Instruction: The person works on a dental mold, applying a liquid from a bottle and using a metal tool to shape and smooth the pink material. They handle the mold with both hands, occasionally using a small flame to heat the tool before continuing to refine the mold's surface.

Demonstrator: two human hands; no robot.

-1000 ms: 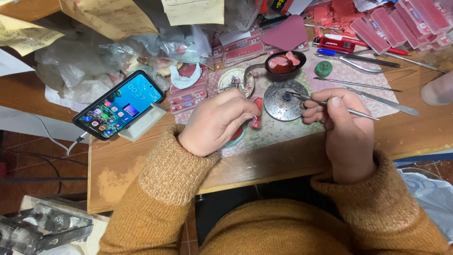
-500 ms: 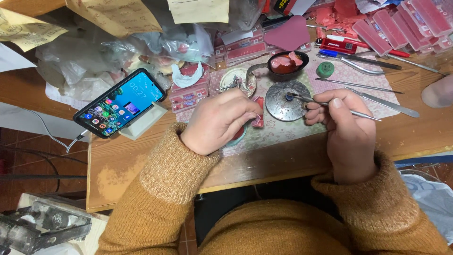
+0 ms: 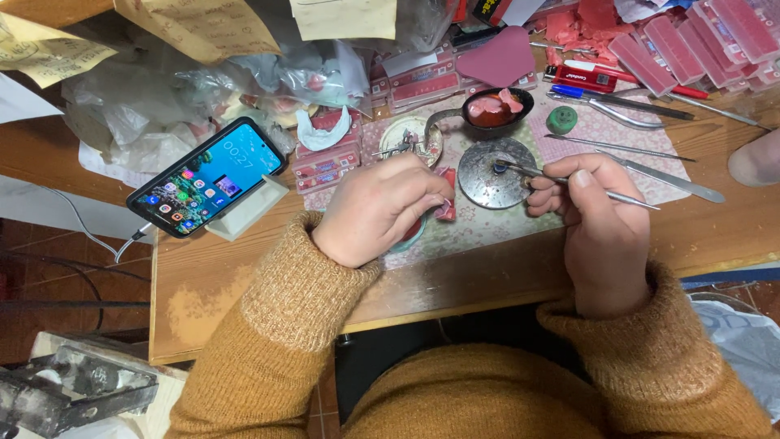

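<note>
Two bare hands work over a wooden bench [image 3: 244, 284] laid with a pink patterned mat [image 3: 617, 130]. The right hand [image 3: 597, 219] is closed in a pen grip on a thin metal hand tool [image 3: 569, 180], whose long axis runs roughly from three o'clock to nine o'clock, slightly tilted; its working tip points toward nine o'clock and rests on the centre of a round grey metal disc [image 3: 487, 175], while the tail end sticks out past the knuckles toward three o'clock. The left hand [image 3: 378, 211] lies just at nine o'clock of the disc, fingers curled together around a small pink-red piece [image 3: 445, 207] (only an edge shows, so its shape cannot be told).

At twelve o'clock of the disc sits a dark spoon-shaped bowl with pink lumps in it [image 3: 496, 107], and beside that, toward one o'clock, a small green round cap [image 3: 561, 120]. Several long steel instruments [image 3: 650, 162] lie across the mat at two to three o'clock, well apart from the right hand. Flat red plastic boxes [image 3: 699, 41] crowd the far edge at one o'clock. Crumpled clear plastic bags [image 3: 187, 97] pile up at ten o'clock, and a lit smartphone on a small white stand [image 3: 207, 177] leans at nine o'clock of the left hand. Nothing lies between the tool tip and the disc.
</note>
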